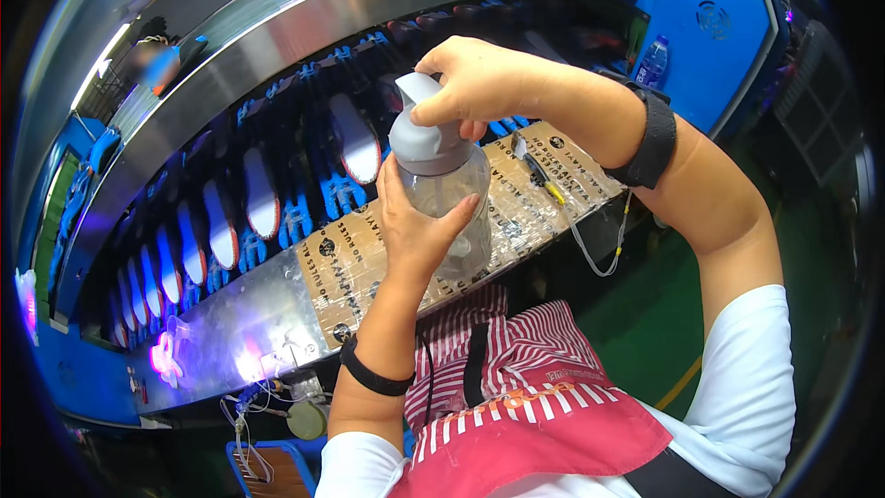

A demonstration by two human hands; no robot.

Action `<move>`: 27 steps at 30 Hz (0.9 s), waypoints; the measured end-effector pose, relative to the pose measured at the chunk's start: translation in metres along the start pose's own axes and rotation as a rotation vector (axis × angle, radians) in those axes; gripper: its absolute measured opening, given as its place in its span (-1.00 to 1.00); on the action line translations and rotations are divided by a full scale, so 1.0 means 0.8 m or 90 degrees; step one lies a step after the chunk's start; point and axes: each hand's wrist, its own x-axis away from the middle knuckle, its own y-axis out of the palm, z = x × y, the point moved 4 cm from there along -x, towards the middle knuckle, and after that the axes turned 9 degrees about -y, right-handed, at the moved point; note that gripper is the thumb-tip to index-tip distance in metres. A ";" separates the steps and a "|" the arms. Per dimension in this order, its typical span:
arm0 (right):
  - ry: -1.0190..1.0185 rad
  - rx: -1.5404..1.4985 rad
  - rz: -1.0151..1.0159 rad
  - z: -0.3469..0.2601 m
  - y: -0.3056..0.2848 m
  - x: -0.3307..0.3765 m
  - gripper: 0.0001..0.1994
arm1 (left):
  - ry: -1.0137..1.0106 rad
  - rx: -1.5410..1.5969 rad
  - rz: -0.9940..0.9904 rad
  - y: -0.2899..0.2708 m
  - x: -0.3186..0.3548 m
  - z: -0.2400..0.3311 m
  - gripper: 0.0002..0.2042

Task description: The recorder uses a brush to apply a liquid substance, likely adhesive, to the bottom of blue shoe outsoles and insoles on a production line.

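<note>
A clear water bottle (468, 212) with a grey lid (429, 149) stands upright in front of me, over the bench's cardboard cover. My left hand (417, 226) is wrapped round the bottle's transparent body, its thumb across the front. From above, my right hand (468, 83) grips the grey lid, thumb and fingers closed about its spout. The palm side of the right hand is partly hidden. To the right of the bottle, a black and yellow pen-like tool (544, 177) with a white cord lies on the cardboard.
Printed cardboard (355, 258) covers part of the metal bench (277, 300). Behind it, shoe soles (261, 194) hang in a row inside a blue machine (714, 28). Another bottle (653, 63) stands at its right. Cables and a blue-rimmed stool (286, 461) are at the lower left.
</note>
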 end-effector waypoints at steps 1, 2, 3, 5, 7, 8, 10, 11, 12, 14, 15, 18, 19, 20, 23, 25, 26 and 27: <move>-0.015 0.002 -0.027 0.005 -0.001 -0.001 -0.51 | 0.029 -0.046 0.007 0.001 0.000 0.000 -0.03; -0.014 0.001 -0.029 0.009 -0.001 0.001 -0.51 | 0.026 -0.046 0.006 -0.001 0.001 -0.004 -0.03; -0.038 -0.030 -0.053 0.011 0.002 0.003 -0.52 | 0.028 -0.047 -0.005 -0.004 0.003 -0.007 -0.04; -0.063 -0.060 -0.070 0.016 -0.002 0.008 -0.54 | 0.037 -0.047 -0.020 -0.009 0.003 -0.012 -0.05; -0.162 0.029 -0.098 0.022 -0.009 0.006 -0.56 | 0.061 0.007 -0.076 -0.011 0.004 -0.018 -0.04; -0.212 0.073 -0.112 0.022 -0.009 0.006 -0.55 | 0.060 0.003 -0.075 -0.012 0.006 -0.018 -0.04; -0.226 0.090 -0.106 0.022 -0.007 0.006 -0.52 | 0.076 0.012 -0.101 -0.011 0.011 -0.016 -0.05; -0.292 0.266 -0.011 0.013 -0.010 0.008 -0.50 | 0.060 0.014 -0.098 -0.012 0.011 -0.014 -0.04; -0.353 0.442 0.088 0.003 -0.010 0.013 -0.48 | 0.057 0.011 -0.099 -0.011 0.011 -0.017 -0.04; -0.394 0.590 0.188 -0.020 -0.010 0.022 -0.54 | 0.047 0.012 -0.086 -0.010 0.012 -0.021 -0.03; -0.322 0.623 0.209 -0.027 -0.015 0.019 -0.57 | 0.046 0.011 -0.087 -0.009 0.014 -0.017 -0.03; -0.238 0.573 0.232 -0.034 -0.025 0.022 -0.69 | 0.047 0.021 -0.078 0.001 0.018 -0.001 -0.04; -0.168 0.535 0.137 -0.033 -0.017 0.021 -0.64 | 0.068 0.002 -0.050 0.004 0.019 0.006 -0.06; -0.098 0.495 0.044 -0.033 -0.007 0.022 -0.57 | 0.089 -0.017 -0.021 0.007 0.021 0.011 -0.07; -0.076 0.490 0.018 -0.031 -0.011 0.020 -0.47 | 0.093 -0.075 0.019 0.013 0.025 0.020 -0.09; -0.079 0.461 -0.002 -0.024 -0.017 0.020 -0.47 | 0.100 -0.074 0.016 0.015 0.026 0.027 -0.09; -0.108 0.416 -0.015 -0.022 -0.018 0.023 -0.56 | 0.107 -0.074 0.014 0.016 0.026 0.029 -0.08; -0.136 0.371 -0.028 -0.021 -0.019 0.026 -0.63 | 0.106 -0.074 0.015 0.016 0.027 0.029 -0.08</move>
